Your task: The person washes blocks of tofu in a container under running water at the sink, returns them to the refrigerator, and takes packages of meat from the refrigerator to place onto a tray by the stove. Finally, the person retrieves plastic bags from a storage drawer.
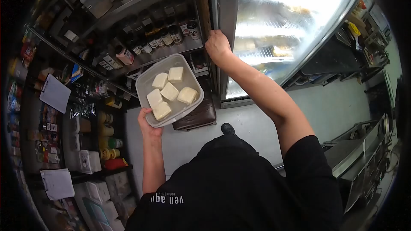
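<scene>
My left hand [150, 124] grips the near left corner of a translucent plastic tub [188, 110], its thumb over the rim. Several pale, wrapped blocks [170, 91] lie in the tub. Farther right, my right hand [217, 45] is closed at the left edge of a tall glass-fronted fridge [274, 30], with its fingers curled around the door edge or handle. The fingertips are hidden. Behind the fridge's bright, misted glass are shelves with blurred items.
Metal shelves [145, 57] with spice jars [166, 37] stand ahead on the left. Packets, tubs and clipboards [55, 93] line the left side. A brown padded stool [196, 117] is under the tub. Steel equipment [353, 149] stands at the right.
</scene>
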Motion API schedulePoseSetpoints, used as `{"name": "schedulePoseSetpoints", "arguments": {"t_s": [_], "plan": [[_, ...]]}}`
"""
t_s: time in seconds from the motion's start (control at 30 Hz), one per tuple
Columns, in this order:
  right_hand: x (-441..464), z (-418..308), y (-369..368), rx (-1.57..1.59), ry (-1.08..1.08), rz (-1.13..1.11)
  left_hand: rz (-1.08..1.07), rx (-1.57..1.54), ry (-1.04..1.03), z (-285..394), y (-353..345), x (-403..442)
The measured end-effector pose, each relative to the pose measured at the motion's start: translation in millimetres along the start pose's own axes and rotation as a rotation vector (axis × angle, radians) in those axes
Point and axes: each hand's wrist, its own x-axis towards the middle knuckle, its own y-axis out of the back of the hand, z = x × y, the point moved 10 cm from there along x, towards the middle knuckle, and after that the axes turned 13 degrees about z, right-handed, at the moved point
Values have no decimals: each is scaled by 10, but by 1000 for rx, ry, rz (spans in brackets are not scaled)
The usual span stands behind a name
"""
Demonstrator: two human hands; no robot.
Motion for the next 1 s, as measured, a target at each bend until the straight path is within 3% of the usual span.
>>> {"name": "schedulePoseSetpoints", "arguments": {"t_s": [0.07,0.2,0.33,0.4,0.47,0.53,0.6,0.7,0.77,0.83,0.9,0.93,1.0], "plan": [[-181,-35,160,21,-72,-34,-10,38,49,-34,198,67],[-971,-211,658,164,-97,170,-34,86,100,-133,401,209],[-1881,-295,927,612,-238,287,-76,129,176,-344,468,329],[-2387,-195,883,737,-466,145,-113,156,218,-498,387,328],[-3017,-115,536,695,-705,-334,-174,192,243,-673,240,315],[-3696,113,422,635,-1011,-394,-198,242,310,-850,149,325],[-4175,340,473,465,-1170,-331,-230,279,385,-1031,23,286],[-4574,499,587,562,-1290,-34,-239,316,467,-1308,-62,300],[-4910,559,463,794,-1466,-67,-244,359,496,-1495,-135,274],[-5214,601,412,795,-1490,19,-262,402,516,-1653,-235,215],[-5567,511,206,1068,-1721,58,-270,463,527,-1820,-296,204],[-5544,557,329,1061,-1793,240,-280,481,529,-1902,-337,191],[-5903,421,163,1006,-1912,286,-291,514,528,-2079,-378,178]]}}
